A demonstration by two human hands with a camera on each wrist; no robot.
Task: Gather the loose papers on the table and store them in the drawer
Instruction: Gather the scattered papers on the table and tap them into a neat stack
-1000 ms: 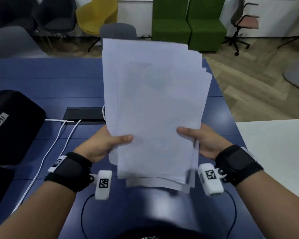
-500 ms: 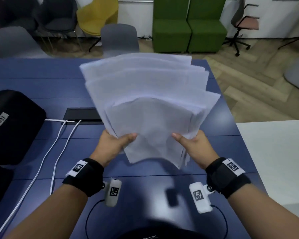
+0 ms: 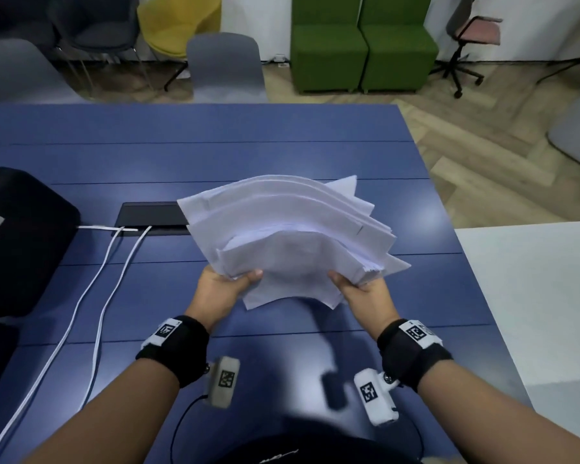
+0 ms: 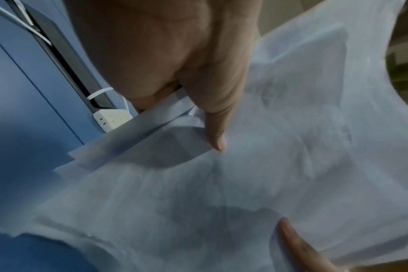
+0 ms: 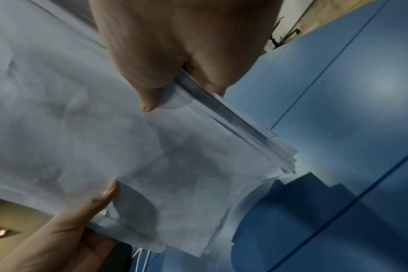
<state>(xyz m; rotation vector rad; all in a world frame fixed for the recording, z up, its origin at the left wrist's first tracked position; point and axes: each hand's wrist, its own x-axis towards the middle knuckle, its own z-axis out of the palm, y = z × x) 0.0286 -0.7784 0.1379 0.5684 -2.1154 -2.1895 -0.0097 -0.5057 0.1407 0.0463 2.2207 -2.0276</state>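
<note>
An uneven stack of white papers (image 3: 292, 239) bends forward over the blue table (image 3: 215, 155), its far edges fanned out. My left hand (image 3: 226, 284) grips the stack's near left edge, thumb on top. My right hand (image 3: 359, 289) grips the near right edge the same way. The left wrist view shows the left thumb pressed on the papers (image 4: 256, 174), with the right thumb at the bottom. In the right wrist view the right hand (image 5: 175, 88) pinches the papers (image 5: 105, 147) at their edge. No drawer is in view.
A black bag (image 3: 17, 239) lies at the table's left. Two white cables (image 3: 114, 262) run from a black cable hatch (image 3: 151, 214), with a white power strip (image 4: 112, 119) in it. A white table (image 3: 533, 296) adjoins on the right. Chairs (image 3: 225, 65) stand behind.
The stack was held upright a second ago. Both hands have tipped it forward and lowered it, so the sheets now curve away over the table.
</note>
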